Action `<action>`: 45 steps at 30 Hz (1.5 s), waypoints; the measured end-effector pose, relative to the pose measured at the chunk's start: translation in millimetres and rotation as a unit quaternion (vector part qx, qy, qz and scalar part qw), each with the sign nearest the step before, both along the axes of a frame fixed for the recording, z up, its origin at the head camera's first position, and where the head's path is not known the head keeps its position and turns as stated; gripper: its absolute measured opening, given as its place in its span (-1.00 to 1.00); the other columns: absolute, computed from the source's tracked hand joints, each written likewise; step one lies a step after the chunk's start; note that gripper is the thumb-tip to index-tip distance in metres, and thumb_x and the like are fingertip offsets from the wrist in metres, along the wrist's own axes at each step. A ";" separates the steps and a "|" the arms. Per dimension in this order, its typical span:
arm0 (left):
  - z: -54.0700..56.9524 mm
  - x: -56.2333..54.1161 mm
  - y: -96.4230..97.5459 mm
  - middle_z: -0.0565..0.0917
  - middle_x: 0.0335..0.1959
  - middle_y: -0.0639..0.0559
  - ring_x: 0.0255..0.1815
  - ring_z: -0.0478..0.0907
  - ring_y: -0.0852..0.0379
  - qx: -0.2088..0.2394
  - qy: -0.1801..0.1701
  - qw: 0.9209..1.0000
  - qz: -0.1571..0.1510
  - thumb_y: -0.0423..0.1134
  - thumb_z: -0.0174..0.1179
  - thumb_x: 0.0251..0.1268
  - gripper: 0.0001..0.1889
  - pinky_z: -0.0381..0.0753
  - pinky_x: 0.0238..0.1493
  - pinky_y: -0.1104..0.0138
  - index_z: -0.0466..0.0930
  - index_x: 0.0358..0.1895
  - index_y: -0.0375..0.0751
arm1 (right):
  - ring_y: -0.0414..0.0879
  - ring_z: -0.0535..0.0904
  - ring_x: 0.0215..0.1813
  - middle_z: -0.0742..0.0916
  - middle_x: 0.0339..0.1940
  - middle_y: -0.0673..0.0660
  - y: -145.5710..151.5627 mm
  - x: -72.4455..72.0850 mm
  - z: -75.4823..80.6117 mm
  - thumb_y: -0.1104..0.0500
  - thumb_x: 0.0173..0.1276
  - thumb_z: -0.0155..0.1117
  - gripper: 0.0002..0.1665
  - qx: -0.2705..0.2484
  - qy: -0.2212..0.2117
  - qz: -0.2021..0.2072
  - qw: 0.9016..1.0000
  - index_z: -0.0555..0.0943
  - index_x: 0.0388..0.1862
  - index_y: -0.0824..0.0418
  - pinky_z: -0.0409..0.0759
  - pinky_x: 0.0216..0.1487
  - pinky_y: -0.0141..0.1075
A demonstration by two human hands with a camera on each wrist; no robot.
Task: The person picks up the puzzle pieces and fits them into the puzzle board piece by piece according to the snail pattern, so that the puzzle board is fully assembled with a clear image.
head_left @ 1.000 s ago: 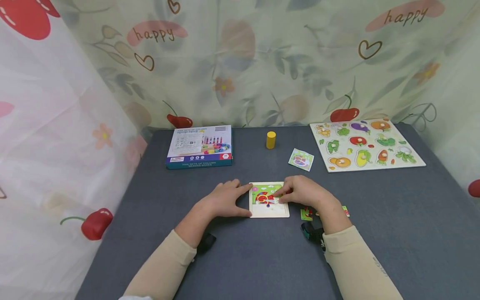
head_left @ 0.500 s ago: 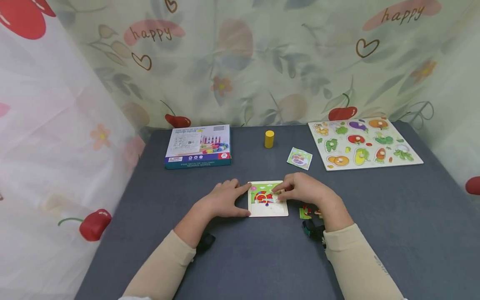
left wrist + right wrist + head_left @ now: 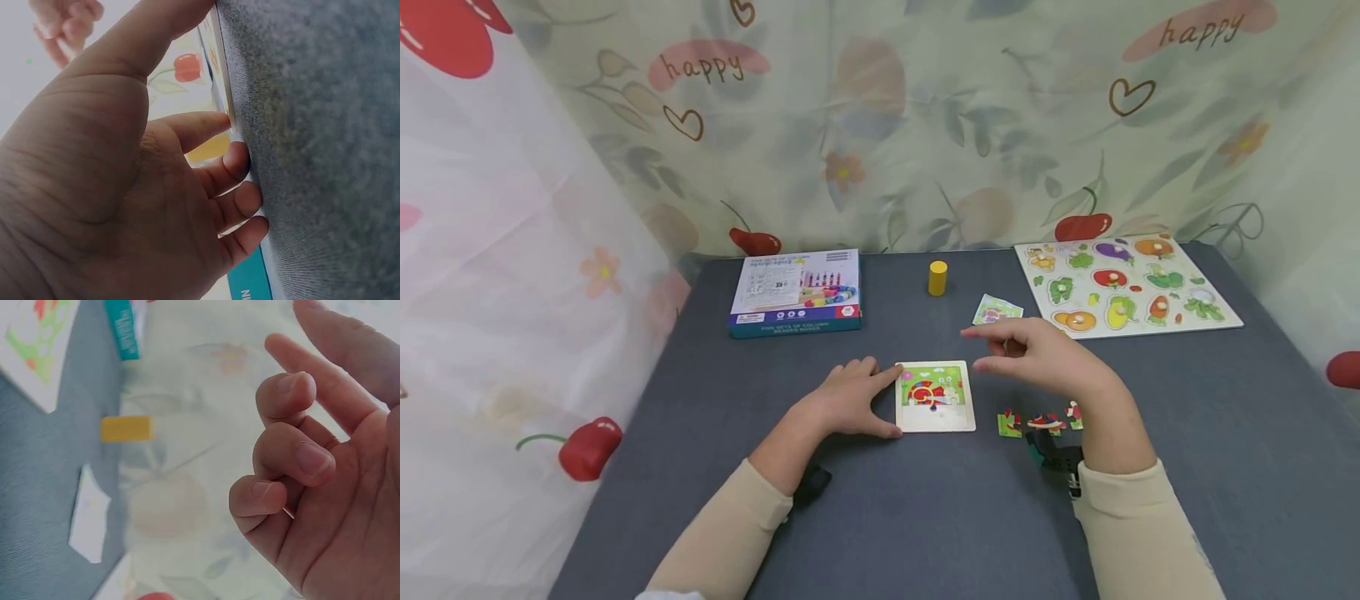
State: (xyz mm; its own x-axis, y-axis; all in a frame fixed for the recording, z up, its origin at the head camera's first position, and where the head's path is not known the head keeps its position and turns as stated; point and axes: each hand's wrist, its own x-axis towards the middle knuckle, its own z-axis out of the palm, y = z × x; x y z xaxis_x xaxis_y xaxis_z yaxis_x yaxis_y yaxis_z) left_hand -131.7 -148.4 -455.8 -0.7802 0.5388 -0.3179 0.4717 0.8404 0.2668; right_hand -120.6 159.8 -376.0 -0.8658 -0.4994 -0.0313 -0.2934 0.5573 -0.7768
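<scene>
A small square jigsaw tray (image 3: 935,421) lies on the table, its upper part filled with a green and red picture, the lower strip bare. My left hand (image 3: 848,402) steadies it, thumb and index finger straight and spread against its left corners; in the left wrist view the fingertips (image 3: 220,120) meet its edge. To the tray's right, my right hand (image 3: 1051,357) hovers with nothing held, thumb and index apart, the other fingers (image 3: 294,459) loosely bent. Below that hand lie several loose jigsaw pieces (image 3: 1009,424), partly hidden by the wrist.
A small picture card (image 3: 996,309) lies behind my right hand. Further back stand a yellow cylinder (image 3: 937,279) and, at left, a flat boxed set (image 3: 795,293). A vegetable peg board (image 3: 1131,287) occupies the back right. Patterned curtain (image 3: 880,150) borders the table.
My right hand has let go of the piece at the tray's right side and moved right and slightly up, uncovering the loose pieces. My left hand stays at the tray's left edge.
</scene>
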 end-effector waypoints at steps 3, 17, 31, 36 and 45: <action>-0.2 -0.5 1.2 0.39 0.06 -0.01 -0.01 0.29 0.06 0.003 0.000 1.000 -0.001 0.43 0.36 0.10 0.07 0.29 -0.03 0.18 0.13 0.65 0.15 | -0.07 0.41 -0.38 0.52 -0.38 0.07 1.7 6.9 11.8 0.07 0.41 0.45 -0.53 -0.019 0.019 -0.006 1.000 0.67 0.27 0.11 0.43 -0.29 -0.29; 0.8 -1.1 0.7 0.40 0.10 -0.03 0.05 0.28 0.05 0.005 -0.003 1.000 -0.004 0.45 0.33 0.10 0.07 0.31 0.03 0.16 0.13 0.65 0.15 | -0.11 0.42 -0.44 0.54 -0.42 0.01 22.7 18.3 13.0 0.27 0.36 0.47 -0.62 -0.068 0.129 0.011 0.989 0.72 0.15 0.14 0.42 -0.38 -0.31; 1.6 0.3 -0.9 0.41 0.07 -0.03 0.03 0.29 0.05 0.004 0.001 1.000 0.000 0.44 0.34 0.10 0.06 0.31 0.00 0.17 0.15 0.65 0.14 | -0.12 0.39 -0.49 0.52 -0.42 0.03 52.7 42.9 -23.2 0.20 0.37 0.47 -0.61 -0.036 0.071 -0.024 0.996 0.69 0.17 0.16 0.41 -0.43 -0.30; 2.0 -0.3 -1.8 0.41 0.07 -0.02 0.03 0.29 0.05 0.001 0.001 1.000 0.001 0.44 0.33 0.10 0.05 0.31 0.00 0.17 0.15 0.65 0.15 | -0.14 0.41 -0.48 0.54 -0.40 0.05 55.6 51.6 -33.1 0.14 0.37 0.49 -0.57 -0.036 0.026 -0.032 0.999 0.68 0.18 0.19 0.44 -0.43 -0.32; 0.4 0.3 -0.2 0.40 0.07 -0.02 0.03 0.30 0.05 0.004 0.003 1.000 -0.002 0.45 0.33 0.10 0.06 0.32 0.01 0.16 0.14 0.65 0.17 | -0.20 0.37 -0.50 0.53 -0.46 0.00 53.8 55.2 -63.9 0.12 0.30 0.54 -0.54 0.029 -0.038 -0.050 0.998 0.70 0.13 0.27 0.39 -0.42 -0.34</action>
